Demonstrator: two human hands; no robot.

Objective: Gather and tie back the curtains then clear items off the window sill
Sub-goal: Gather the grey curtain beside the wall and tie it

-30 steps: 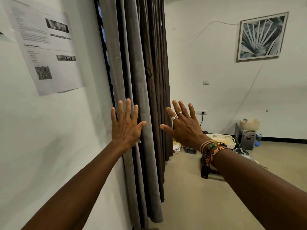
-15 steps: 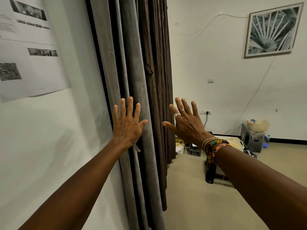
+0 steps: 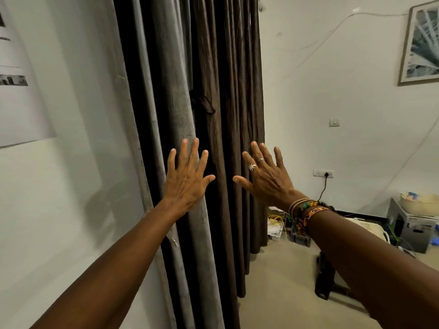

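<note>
Fingers (image 3: 181, 153) of the left hand (image 3: 186, 180) are spread wide and straight, grasping nothing, the palm facing the grey curtain (image 3: 175, 110) with its back toward the camera; whether the palm presses the cloth or hangs just off it cannot be told; the forearm rises from the lower left corner. To its right the brown curtain (image 3: 228, 96) hangs in close vertical folds down to the floor (image 3: 285, 281), gathered tight beside the grey one and not tied back. Further right the right hand (image 3: 266, 176) is likewise released, fingers splayed, thumb pointing toward the left thumb, the two well apart; two rings (image 3: 256, 163) sit on its fingers and a stack of bracelets (image 3: 306, 210) circles the wrist; it is raised in front of the brown folds. At the far right a framed picture (image 3: 420, 43) hangs on the white wall (image 3: 332, 67). Compared with half a second ago, both hands have stayed open at the same height, the view has drawn closer to the curtains, and the paper sheet (image 3: 14, 110) on the left wall has slid toward the edge.
</note>
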